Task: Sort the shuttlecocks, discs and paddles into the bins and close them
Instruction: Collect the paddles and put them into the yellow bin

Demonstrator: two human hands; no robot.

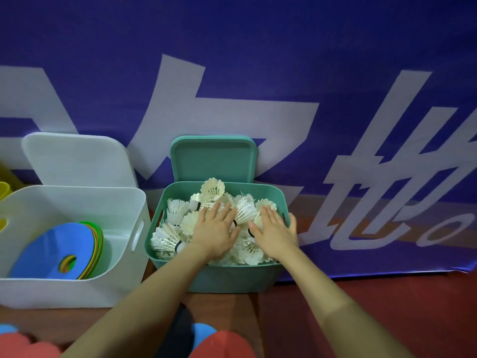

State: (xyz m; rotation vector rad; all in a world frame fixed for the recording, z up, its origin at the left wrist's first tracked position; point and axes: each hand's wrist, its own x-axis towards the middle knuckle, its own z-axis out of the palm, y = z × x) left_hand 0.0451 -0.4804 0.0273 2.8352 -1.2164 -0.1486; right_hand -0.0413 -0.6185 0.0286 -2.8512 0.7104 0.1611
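Both hands, left (215, 232) & right (275, 233), lie flat, fingers spread, holding nothing, on shuttlecocks (178, 236). Press gently so lid (213, 158) beyond fingertips fits bin (227, 277).

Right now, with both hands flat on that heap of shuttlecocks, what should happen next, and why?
Probably press down the shuttlecocks with the left hand and right hand: the heap rises above the green bin rim, and its lid leans behind, still off.

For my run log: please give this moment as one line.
both hands: left hand, right hand flat on shuttlecocks | teal bin heaped, lid off
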